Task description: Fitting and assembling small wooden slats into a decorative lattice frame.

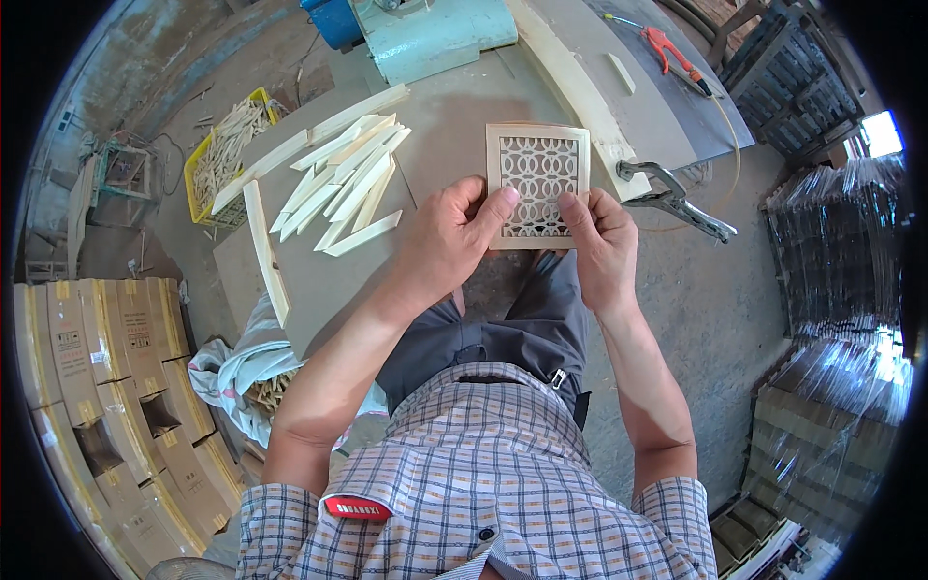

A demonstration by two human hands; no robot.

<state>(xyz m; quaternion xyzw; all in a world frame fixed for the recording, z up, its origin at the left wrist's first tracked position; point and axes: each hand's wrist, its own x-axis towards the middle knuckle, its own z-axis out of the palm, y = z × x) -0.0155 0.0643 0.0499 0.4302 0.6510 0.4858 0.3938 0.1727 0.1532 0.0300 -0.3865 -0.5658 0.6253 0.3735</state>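
Around us, a pale green machine [445,43] with a blue motor [333,21] is standing at the far side of the grey tabletop [454,111]. A metal locking clamp [681,200] is gripping the near end of a long pale board [570,77] and jutting out just beyond our right hand [607,246]. An orange-handled tool [669,56] is lying farther off, its thin hose trailing down near the clamp. A yellow crate [196,179] full of wood offcuts, a white sack [237,365] and stacked cartons [116,377] are filling the left side, while film-wrapped stacks [836,251] are rising on the right.

We are holding a square lattice panel [538,184] in front of our lap; its smooth, light frame is surrounding a fretwork of interlaced rings. Our left hand [454,230] and our right are both pinching it, thumbs pressing on the face near the lower corners. Slim, angle-ended wooden sticks [338,184] are lying in a loose heap to our left, with longer strips bordering them.

A strip of tabletop is showing between heap and panel, the panel's lower edge is overhanging our knees, and grey floor [710,338] is stretching beside our right forearm.
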